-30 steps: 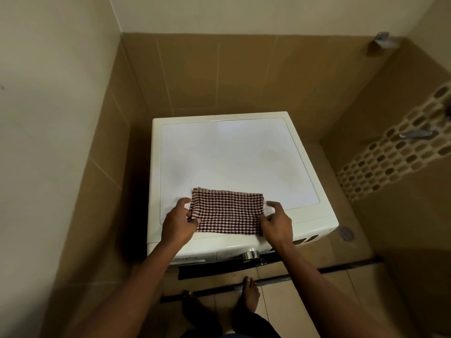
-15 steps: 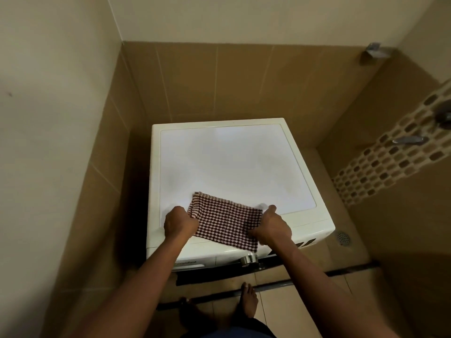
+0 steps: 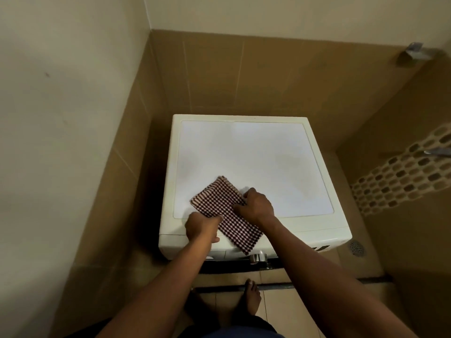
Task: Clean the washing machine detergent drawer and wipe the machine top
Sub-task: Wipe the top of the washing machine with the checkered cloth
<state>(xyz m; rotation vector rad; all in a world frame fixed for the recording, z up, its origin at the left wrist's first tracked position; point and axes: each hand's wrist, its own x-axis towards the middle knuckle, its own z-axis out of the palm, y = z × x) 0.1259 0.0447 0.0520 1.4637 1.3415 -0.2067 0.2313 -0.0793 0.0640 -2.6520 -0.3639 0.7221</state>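
Observation:
A white front-loading washing machine stands in a tiled corner, its flat top facing me. A folded dark red and white checked cloth lies turned diagonally on the top near the front edge, one corner hanging over the front panel. My left hand grips the cloth's near left edge. My right hand pinches its right edge. The detergent drawer is not distinguishable; only the top of the front panel and a chrome knob show.
Tan tiled walls close in behind and to the left of the machine. A mosaic tile strip with a metal tap runs along the right wall. A floor drain sits right of the machine. My bare foot stands on the floor in front.
The cloth has turned from lying square with the front edge to lying diagonally, and both hands have come closer together on it. The camera view has tilted slightly.

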